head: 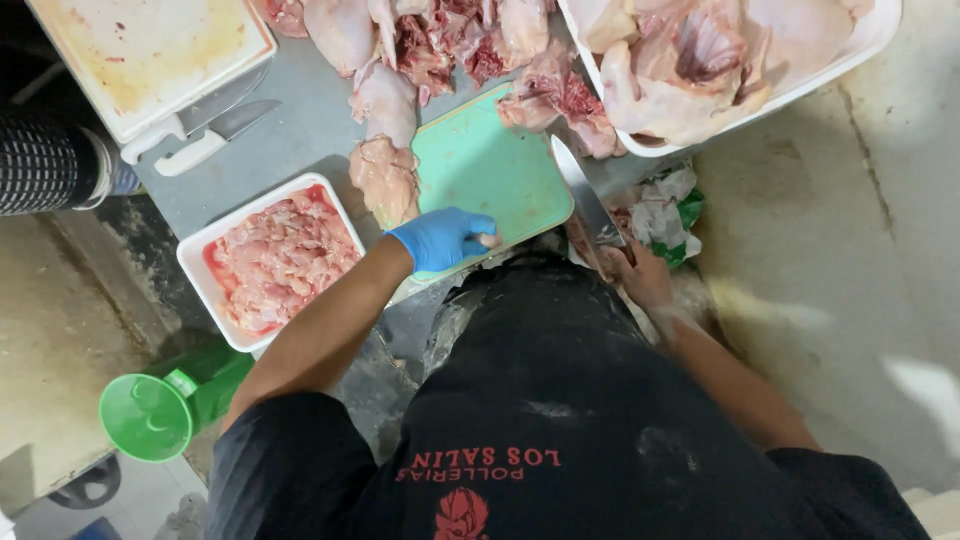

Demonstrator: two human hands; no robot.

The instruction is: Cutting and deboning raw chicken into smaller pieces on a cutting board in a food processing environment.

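Spreading across the top of the view, the grey bench carries nearly everything: a heap of raw chicken carcasses at its far edge, a big white tray of whole birds on the right, and a stained white cutting board at the left with a white-handled knife lying beside it. Nearer the person sits a smaller white tray filled with pink chopped meat, and beside it the green cutting board, bare on top, with one pale chicken piece touching its left edge. A green funnel-like container sits low at the left, off the bench.

The left hand, in a blue glove, rests on the near edge of the green board, fingers curled over that edge and gripping it. The right hand, bare, has its fingers wrapped around the handle of a large knife, whose blade angles up past the board's right corner.

Judging from this, the blade sits close to the gloved hand and the apron; a wet, greasy handle could slip and cut. The board overhangs the bench edge and might tip if pressed.
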